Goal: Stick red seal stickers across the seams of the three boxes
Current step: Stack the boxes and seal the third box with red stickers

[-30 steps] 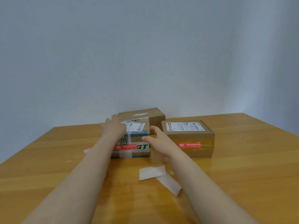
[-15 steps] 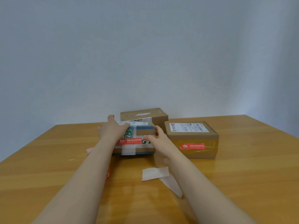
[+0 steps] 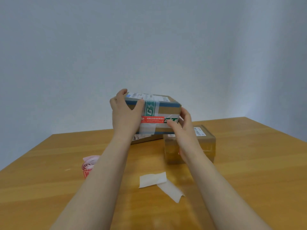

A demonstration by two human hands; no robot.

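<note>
Left hand and right hand clasp opposite ends of the taped box, fingers curled round its edges, arms outstretched, holding it above the surface. A red seal sticker crosses its front seam. A second box lies beneath, a third box at right, both closed.

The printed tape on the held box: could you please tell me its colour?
The printed tape is green and white, clearest in the head view.

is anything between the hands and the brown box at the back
Yes: the green-taped cardboard box, gripped by the left hand and right hand, hangs in the air in front of the plain brown cardboard box at the back.
</note>
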